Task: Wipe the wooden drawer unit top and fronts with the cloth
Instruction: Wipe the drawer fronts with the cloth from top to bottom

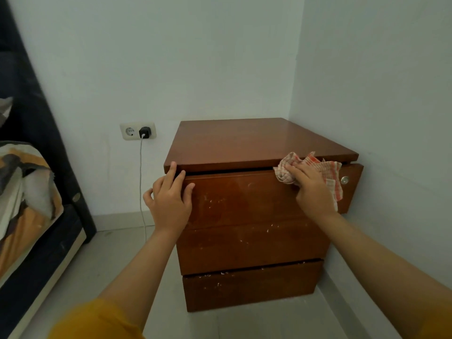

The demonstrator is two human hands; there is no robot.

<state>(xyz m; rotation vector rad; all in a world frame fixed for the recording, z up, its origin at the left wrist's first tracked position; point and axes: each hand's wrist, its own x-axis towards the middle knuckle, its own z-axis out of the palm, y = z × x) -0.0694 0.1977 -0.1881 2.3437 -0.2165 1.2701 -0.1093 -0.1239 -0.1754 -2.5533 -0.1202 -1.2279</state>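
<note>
White specks are seen on the bottom drawer front (pixel 252 282) and the middle drawer front (pixel 252 245); these are judged not yet wiped. The left hand (pixel 168 199) is laid open against the left edge of the top drawer front (pixel 239 199), fingers straight, nothing held. The right hand (pixel 310 187) is pressed flat on the checked cloth (pixel 322 167) at the upper right of that front, just below the top panel (pixel 256 140). The panel appears clean and glossy, though whether it has been wiped cannot be told.
</note>
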